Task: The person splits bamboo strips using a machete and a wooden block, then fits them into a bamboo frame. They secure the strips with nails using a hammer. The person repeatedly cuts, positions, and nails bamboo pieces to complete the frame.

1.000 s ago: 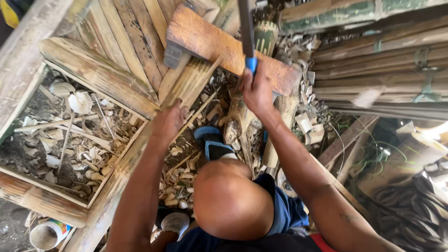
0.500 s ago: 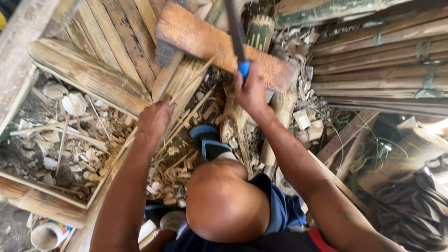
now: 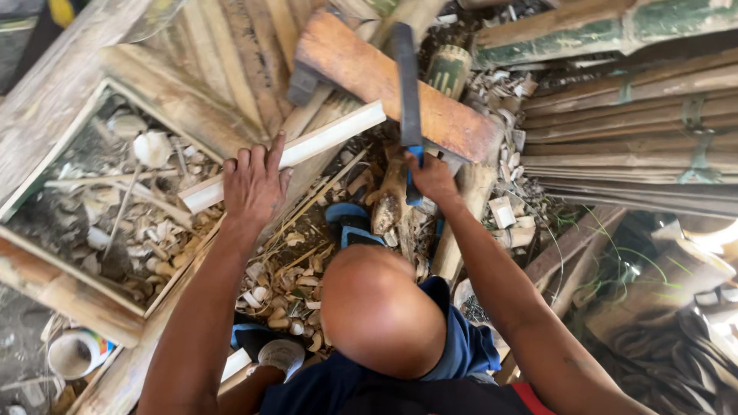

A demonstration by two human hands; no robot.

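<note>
View from above, looking down past the person's head and blue shirt. Nearest the body, ground level: pale bamboo chips scattered among dirt, a blue sandal beside them, a small white cup at lower left. Left hand extends forward, fingers curled over a pale split bamboo strip; the grip looks loose, palm down on the strip, thumb side toward the body. The strip lies diagonally, lower end at left near the edge of a wooden frame, upper end rising to the right toward the wooden block. Right hand is closed firmly around the blue handle of a long dark blade; the blade points away from the body, standing nearly vertical in the view, its upper part crossing in front of the block. Blade tip and upper end of the strip are near each other; contact between them cannot be told. Below the right hand, a gnarled wood stump, partly hidden by the hand. The block is reddish-brown, flat, lying tilted across bamboo slats. Left of the hands, inside the frame: grey debris, offcuts, thin sticks. Farther right: a stack of long bamboo poles lying horizontally, some with green skin. Far lower right: dark coiled material, too dim to identify.
</note>
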